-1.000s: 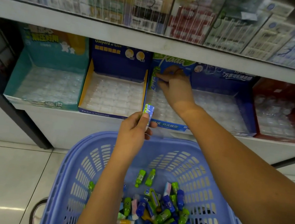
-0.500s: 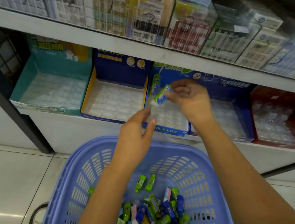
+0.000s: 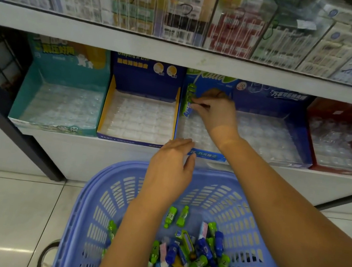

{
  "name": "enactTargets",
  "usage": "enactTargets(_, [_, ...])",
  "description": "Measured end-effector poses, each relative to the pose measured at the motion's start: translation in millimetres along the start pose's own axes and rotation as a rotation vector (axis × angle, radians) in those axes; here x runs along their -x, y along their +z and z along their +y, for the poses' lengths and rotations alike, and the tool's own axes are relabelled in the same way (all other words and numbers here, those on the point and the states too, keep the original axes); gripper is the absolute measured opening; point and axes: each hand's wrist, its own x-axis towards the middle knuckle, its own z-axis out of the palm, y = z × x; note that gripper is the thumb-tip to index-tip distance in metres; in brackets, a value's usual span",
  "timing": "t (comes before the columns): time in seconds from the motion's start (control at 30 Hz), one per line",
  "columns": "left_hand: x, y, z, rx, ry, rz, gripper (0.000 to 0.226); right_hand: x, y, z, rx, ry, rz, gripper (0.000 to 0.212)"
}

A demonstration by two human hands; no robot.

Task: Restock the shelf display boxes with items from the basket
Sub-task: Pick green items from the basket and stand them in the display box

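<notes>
Right hand (image 3: 216, 114) pinches slim green tube (image 3: 188, 104) at dimpled tray (image 3: 195, 135); left hand (image 3: 168, 171) relaxed.

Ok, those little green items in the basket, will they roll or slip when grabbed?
Likely light: the green items are small beside the left hand. Rounded bodies lying at all angles in the basket suggest they roll. The tall green item the right hand holds upright may tip easily.
</notes>
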Motion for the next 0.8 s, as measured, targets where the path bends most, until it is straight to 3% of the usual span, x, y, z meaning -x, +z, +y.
enactTargets(0.17, [0.9,-4.3,1.6,0.047,0.003,-0.009,0.035,5.7,-2.7,-3.3,0.057,-0.021,-0.092,0.028])
enactTargets(0.27, [9.4,-8.9,9.5,0.138,0.079,0.136,0.025,12.8,-12.4,-7.9,0.097,0.019,-0.215,0.039])
enactTargets(0.33, [14.3,-8.5,9.6,0.164,0.063,0.130,0.028,32.5,-21.9,-11.5,0.050,0.027,-0.168,0.039])
enactTargets(0.4, [17.4,0.5,2.4,0.126,-0.062,-0.054,0.036,66.9,-28.5,-10.4,-0.072,0.048,-0.104,0.021])
enactTargets(0.47, [21.5,19.4,-12.9,0.009,-0.223,-0.287,0.037,106.0,-24.2,0.0,-0.126,0.147,-0.198,0.012])
enactTargets(0.6, [57.7,69.0,-57.3,-0.283,-0.407,-0.806,0.030,168.7,10.4,39.7,0.058,0.425,-0.786,0.019])
enactTargets(0.67, [85.3,86.6,-77.3,-0.324,-0.468,-1.012,0.021,190.7,31.3,59.2,0.152,0.487,-0.963,0.027])
enactTargets(0.73, [101.7,96.7,-92.0,-0.362,-0.475,-1.130,0.012,207.1,51.9,74.6,0.194,0.535,-1.037,0.033])
enactTargets(0.8, [104.5,96.9,-97.2,-0.356,-0.455,-1.146,0.016,220.0,71.6,83.0,0.174,0.570,-1.047,0.036])
